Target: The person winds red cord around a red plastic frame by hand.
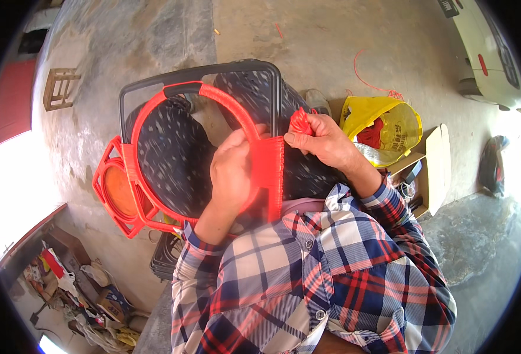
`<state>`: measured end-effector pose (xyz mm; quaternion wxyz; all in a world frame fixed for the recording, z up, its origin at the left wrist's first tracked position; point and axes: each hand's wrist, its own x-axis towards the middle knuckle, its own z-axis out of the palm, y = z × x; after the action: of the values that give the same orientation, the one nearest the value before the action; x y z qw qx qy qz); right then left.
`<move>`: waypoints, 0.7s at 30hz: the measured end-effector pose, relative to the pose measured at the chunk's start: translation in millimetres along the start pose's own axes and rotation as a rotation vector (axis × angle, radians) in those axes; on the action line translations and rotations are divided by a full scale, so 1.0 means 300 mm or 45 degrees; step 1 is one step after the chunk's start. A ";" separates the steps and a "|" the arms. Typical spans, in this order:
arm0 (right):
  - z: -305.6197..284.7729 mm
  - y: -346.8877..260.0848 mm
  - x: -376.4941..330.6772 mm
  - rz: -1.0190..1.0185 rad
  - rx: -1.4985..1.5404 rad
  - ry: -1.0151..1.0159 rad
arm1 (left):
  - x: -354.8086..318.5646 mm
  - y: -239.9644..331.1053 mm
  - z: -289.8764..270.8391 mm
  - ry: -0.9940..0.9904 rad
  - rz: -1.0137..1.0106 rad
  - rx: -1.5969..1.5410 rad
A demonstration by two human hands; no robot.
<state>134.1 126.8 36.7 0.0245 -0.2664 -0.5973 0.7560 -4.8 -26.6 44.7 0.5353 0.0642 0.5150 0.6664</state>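
Note:
Across my lap lies a black four-sided frame (213, 66) with a round ring (146, 115) inside it. Red strip is wound tightly over most of the ring and part of the frame's sides; black shows along the far bar and at the ring's far edge. My left hand (231, 171) grips the right side, where a wide red wrapped band (267, 165) joins ring and frame; some of its fingers are hidden behind. Just right of the frame's bar, my right hand (325, 141) pinches a bunched bundle of red strip (300, 121).
Left of my knees is a red-wrapped frame (114, 187), with black frames (165, 256) nearer me. At right stand a yellow bag (352, 115) holding red material and an open cardboard box (438, 171). A wooden stool (60, 88) and a car (484, 47) are farther off.

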 end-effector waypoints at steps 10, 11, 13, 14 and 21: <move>-0.001 0.005 -0.003 -0.016 0.000 0.036 | 0.007 0.001 -0.012 -0.073 -0.177 -0.219; -0.003 0.006 -0.003 -0.015 -0.011 0.016 | 0.008 -0.001 -0.015 -0.065 -0.167 -0.169; -0.001 0.005 -0.005 -0.019 -0.006 0.013 | 0.007 0.003 -0.010 -0.048 -0.165 -0.133; -0.001 0.003 -0.006 -0.023 -0.003 0.010 | 0.006 0.004 -0.006 -0.032 -0.161 -0.100; 0.017 0.033 -0.018 -0.240 0.188 -0.038 | 0.032 -0.021 -0.046 -0.076 -0.124 -0.013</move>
<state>139.3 117.4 30.2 0.1062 -0.1952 -0.5628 0.7962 -13.6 -28.2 29.1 0.5825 0.0563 0.4978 0.6400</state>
